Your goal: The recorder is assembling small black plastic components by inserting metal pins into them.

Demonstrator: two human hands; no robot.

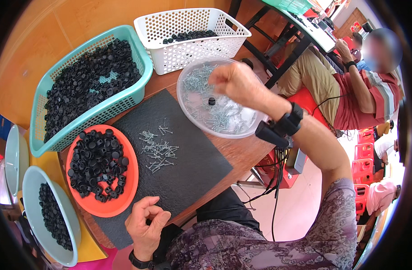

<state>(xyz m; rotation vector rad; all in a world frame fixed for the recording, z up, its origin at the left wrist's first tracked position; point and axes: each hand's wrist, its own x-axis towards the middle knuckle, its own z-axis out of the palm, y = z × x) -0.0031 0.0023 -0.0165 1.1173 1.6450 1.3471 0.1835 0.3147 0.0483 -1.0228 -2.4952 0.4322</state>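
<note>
My right hand (242, 85) is over a translucent round basin (183, 105) of silver screws (219, 118). Its fingers are bent downward and smeared by motion, so I cannot tell whether they hold anything. Just below the fingertips a small black cap (211, 101) shows against the screws, apart from the hand. My left hand (145, 225) is by the near edge of a black mat (192, 164), fingers loosely curled, thumb and forefinger apart with nothing visible between them. Loose screws (158, 150) lie scattered on the mat. Left of them, an orange-red bowl (133, 166) holds many black caps (98, 157).
A teal basket (145, 67) and a white perforated basket (170, 58), both holding black parts, stand at the back. Pale green basins (73, 225) are at the left. Cables (278, 175) hang right of the table. A seated person (363, 90) is at far right.
</note>
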